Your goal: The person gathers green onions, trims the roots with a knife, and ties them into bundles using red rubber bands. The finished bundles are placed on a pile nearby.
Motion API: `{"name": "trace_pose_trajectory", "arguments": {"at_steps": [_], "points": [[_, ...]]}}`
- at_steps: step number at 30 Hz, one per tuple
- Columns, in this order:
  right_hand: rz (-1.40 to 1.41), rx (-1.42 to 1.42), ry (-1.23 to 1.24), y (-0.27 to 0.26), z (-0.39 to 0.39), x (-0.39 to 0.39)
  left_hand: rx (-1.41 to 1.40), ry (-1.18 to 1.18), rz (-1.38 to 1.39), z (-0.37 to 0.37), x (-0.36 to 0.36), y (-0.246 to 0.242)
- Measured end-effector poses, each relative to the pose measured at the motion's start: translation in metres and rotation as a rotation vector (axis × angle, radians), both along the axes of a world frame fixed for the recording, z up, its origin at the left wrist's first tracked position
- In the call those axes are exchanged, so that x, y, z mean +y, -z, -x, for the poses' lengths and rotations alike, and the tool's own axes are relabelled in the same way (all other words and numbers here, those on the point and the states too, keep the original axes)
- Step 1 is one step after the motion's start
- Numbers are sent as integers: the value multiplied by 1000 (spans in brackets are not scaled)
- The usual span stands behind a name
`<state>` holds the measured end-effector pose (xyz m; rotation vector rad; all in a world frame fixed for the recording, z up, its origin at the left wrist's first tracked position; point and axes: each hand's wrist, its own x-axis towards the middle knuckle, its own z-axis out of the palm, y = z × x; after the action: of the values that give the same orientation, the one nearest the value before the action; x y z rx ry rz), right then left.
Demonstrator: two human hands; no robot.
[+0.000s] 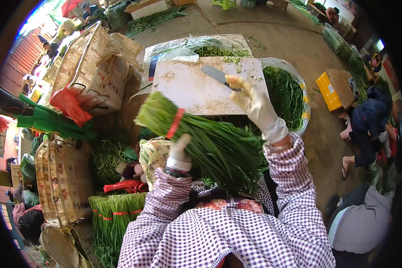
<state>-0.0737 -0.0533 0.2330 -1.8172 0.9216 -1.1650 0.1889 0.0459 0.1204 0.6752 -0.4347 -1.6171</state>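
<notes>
My gloved left hand (180, 151) grips a large bunch of long green leaves, likely garlic chives (207, 137), bound near its pale end by a red band (175, 123). The bunch lies slanted over my lap, its pale cut ends up and to the left. My gloved right hand (253, 102) is over the right side of a white cutting board (187, 83). A cleaver with a dark handle (214, 73) is at its fingers, blade flat above the board and pointing up left; whether the fingers are closed round the handle cannot be told.
Right of the board stands a plastic-lined container of loose greens (283, 95). Banded bunches (119, 217) stand at lower left, near red ties (125, 186). Large plastic crates (110, 78) line the left. People (368, 117) are at the right, beside a yellow box (328, 90).
</notes>
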Motion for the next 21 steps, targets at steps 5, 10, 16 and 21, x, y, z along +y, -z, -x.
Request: {"name": "trace_pose_trajectory", "arguments": {"at_steps": [5,10,16,21], "points": [[-82,509,-415,47,34,40,90,-343,-142,-83,13,-36],[-423,527,60,85,76,52,73,-629,-152,-156,57,-61],[-519,267,-9,93,71,51,-20,-919,-272,-206,104,-72],[-480,327,-53,87,50,43,-81,-981,-356,-238,140,-74]]}}
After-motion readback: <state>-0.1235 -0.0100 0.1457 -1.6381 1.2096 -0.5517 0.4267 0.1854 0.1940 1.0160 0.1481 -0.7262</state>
